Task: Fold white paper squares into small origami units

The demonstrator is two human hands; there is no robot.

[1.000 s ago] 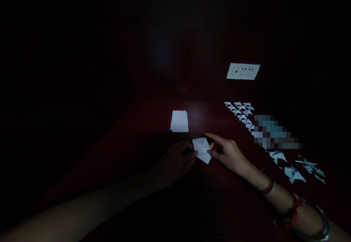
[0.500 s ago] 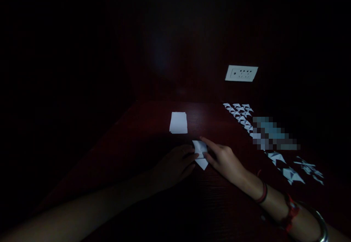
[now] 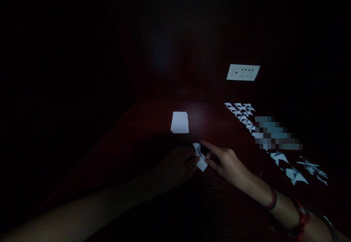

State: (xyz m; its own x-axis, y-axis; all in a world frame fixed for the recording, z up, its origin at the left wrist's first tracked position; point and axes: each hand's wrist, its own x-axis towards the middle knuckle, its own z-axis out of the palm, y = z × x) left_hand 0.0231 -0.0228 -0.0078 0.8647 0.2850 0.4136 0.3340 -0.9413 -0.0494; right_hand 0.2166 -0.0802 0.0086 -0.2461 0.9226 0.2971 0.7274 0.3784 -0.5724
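A small, partly folded sheet of white paper (image 3: 202,164) lies on the dark red table between my two hands. My left hand (image 3: 181,163), in deep shadow, has its fingers closed on the paper's left side, the thumb near the crease. From the right, my right hand (image 3: 226,161) grips the right edge with thumb and fingers, its index finger reaching along the top. The upper part of the paper bends up, while a flap sticks out toward me. The palm side of both hands is hidden.
Beyond my hands lies a stack of white paper sheets (image 3: 180,122). Folded white paper pieces (image 3: 244,118) run in rows along the right, with larger ones (image 3: 294,175) nearer me and thin paper scraps (image 3: 312,168) beside them. A wall socket (image 3: 243,72) is above; one patch is pixelated.
The paper has gone from a flatter fold to a narrower, bent-up shape. My left fingers have moved slightly further over it. The view has shifted a little.
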